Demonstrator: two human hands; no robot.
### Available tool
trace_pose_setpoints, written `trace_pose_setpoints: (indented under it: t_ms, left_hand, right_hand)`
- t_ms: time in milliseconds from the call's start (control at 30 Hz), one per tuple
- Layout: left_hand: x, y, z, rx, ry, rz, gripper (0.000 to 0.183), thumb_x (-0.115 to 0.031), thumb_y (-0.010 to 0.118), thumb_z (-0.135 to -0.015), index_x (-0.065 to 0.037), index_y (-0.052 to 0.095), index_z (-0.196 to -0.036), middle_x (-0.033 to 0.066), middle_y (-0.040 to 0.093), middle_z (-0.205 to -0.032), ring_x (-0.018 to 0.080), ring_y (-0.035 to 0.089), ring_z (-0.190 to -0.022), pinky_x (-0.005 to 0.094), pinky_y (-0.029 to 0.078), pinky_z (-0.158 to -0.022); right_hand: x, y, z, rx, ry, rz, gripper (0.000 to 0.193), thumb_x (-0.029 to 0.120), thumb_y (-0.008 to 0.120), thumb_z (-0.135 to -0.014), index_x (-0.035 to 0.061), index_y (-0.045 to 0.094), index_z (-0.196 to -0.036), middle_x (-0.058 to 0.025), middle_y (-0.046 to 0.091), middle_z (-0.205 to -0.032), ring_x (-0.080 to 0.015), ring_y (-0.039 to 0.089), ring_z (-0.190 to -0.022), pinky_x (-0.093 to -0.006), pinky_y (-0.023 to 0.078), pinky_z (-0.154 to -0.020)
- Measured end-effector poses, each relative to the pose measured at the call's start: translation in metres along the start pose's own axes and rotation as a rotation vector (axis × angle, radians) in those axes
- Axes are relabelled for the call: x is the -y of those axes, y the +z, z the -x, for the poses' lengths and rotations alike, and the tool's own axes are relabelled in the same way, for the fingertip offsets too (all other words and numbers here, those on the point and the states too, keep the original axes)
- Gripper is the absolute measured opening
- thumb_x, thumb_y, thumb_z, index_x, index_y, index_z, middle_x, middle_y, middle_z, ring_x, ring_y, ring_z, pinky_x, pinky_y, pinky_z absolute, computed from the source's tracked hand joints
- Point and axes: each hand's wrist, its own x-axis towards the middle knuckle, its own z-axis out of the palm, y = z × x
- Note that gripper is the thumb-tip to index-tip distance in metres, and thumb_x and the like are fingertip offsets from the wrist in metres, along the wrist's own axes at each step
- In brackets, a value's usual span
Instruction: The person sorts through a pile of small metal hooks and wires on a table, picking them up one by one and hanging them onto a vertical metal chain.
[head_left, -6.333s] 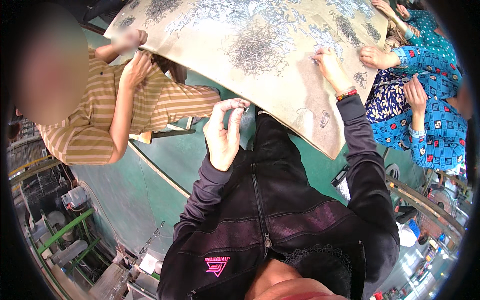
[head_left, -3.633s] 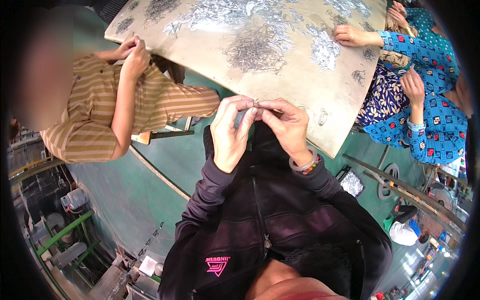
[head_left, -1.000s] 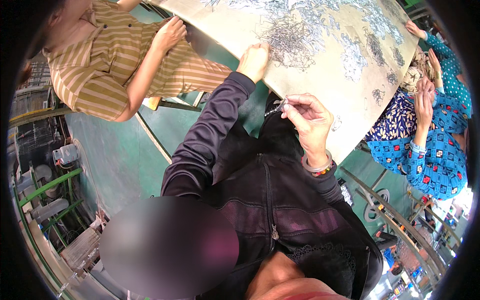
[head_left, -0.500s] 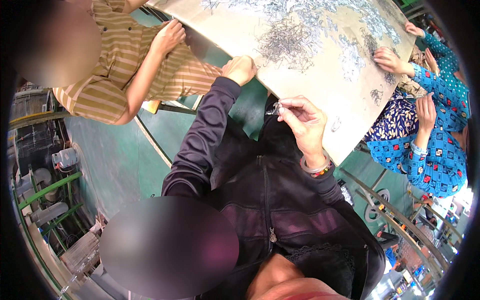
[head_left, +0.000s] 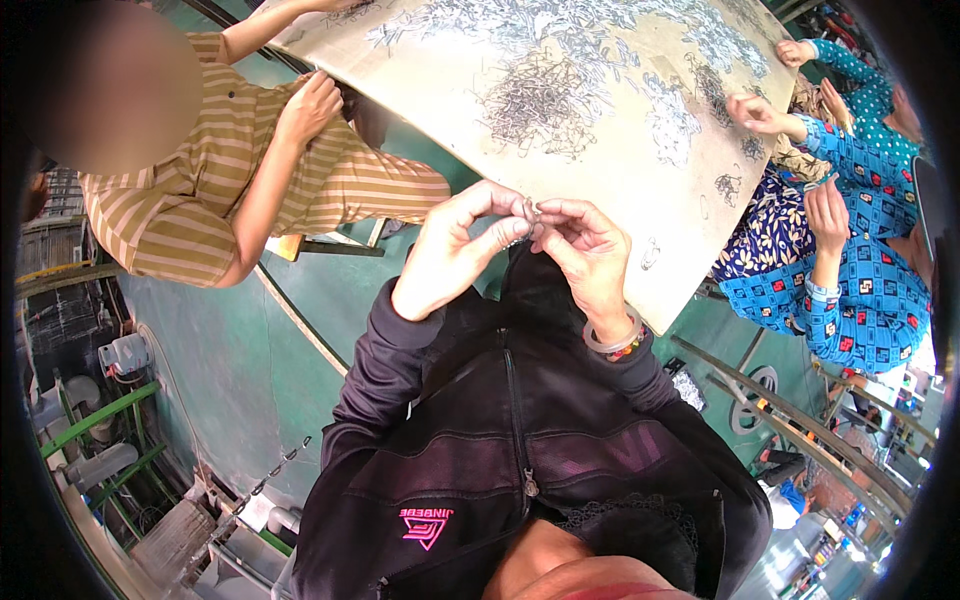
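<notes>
One pink lettered emblem (head_left: 427, 526) marks the jacket (head_left: 620, 490) below the left hand (head_left: 450, 252).

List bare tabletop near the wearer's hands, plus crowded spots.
Free: table between dark pile, pale pile and loose pieces by the near corner, just beyond the right hand. Narrower strip left of dark pile, along the table's edge.
Crowded: far side, strewn with pale pieces; right side, with dark heaps and a co-worker's hand.
</notes>
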Motion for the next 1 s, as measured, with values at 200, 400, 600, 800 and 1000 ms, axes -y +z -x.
trace_pose_setpoints:
  t_ms: [200,400,600,800,1000]
  left_hand:
    - [0.003,0.007,0.0,-0.127,0.236,-0.374,0.008,-0.006,0.063,-0.082,-0.002,0.059,-0.088,0.0086,0.06,-0.095,0.0189,0.057,-0.094,0.0301,0.043,-0.084]
    - [0.016,0.017,0.004,-0.238,0.123,-0.136,0.008,-0.004,0.056,-0.088,-0.001,0.056,-0.095,0.0092,0.064,-0.097,0.0146,0.058,-0.092,0.0284,0.044,-0.086]
    - [0.024,0.013,0.002,-0.275,0.141,-0.134,0.009,-0.003,0.054,-0.09,0.0,0.055,-0.098,0.0102,0.065,-0.092,0.013,0.058,-0.089,0.0263,0.044,-0.082]
    - [0.02,0.013,0.003,-0.324,0.128,-0.217,0.006,-0.001,0.058,-0.087,0.001,0.059,-0.092,0.0077,0.066,-0.086,0.0118,0.062,-0.082,0.0253,0.049,-0.073]
    - [0.027,0.011,0.002,-0.324,0.195,-0.184,0.008,-0.001,0.06,-0.085,0.0,0.06,-0.093,0.0087,0.066,-0.087,0.0161,0.064,-0.082,0.0267,0.05,-0.073]
  right_hand:
    - [0.001,0.002,0.001,0.016,-0.052,0.07,0.018,-0.008,0.062,-0.08,-0.0041,0.063,-0.097,-0.0055,0.063,-0.092,-0.0108,0.061,-0.077,-0.0213,0.051,-0.068]
    - [0.003,-0.001,-0.008,0.037,-0.167,0.184,0.02,-0.007,0.066,-0.077,-0.0031,0.064,-0.097,-0.007,0.062,-0.091,-0.0118,0.061,-0.078,-0.0233,0.05,-0.07]
    - [0.0,-0.088,-0.131,-0.275,-0.301,0.445,0.021,0.002,0.065,-0.08,-0.0011,0.065,-0.101,-0.0094,0.064,-0.088,-0.0167,0.062,-0.076,-0.0273,0.05,-0.07]
    - [-0.057,-0.147,-0.214,-0.097,-0.494,1.53,0.025,-0.001,0.06,-0.073,0.0005,0.065,-0.097,-0.0159,0.064,-0.085,-0.0308,0.063,-0.077,-0.038,0.05,-0.072]
    - [-0.032,-0.146,-0.193,-0.18,-0.311,1.331,0.018,0.0,0.06,-0.074,-0.001,0.067,-0.091,-0.0145,0.066,-0.082,-0.0245,0.065,-0.073,-0.0322,0.05,-0.07]
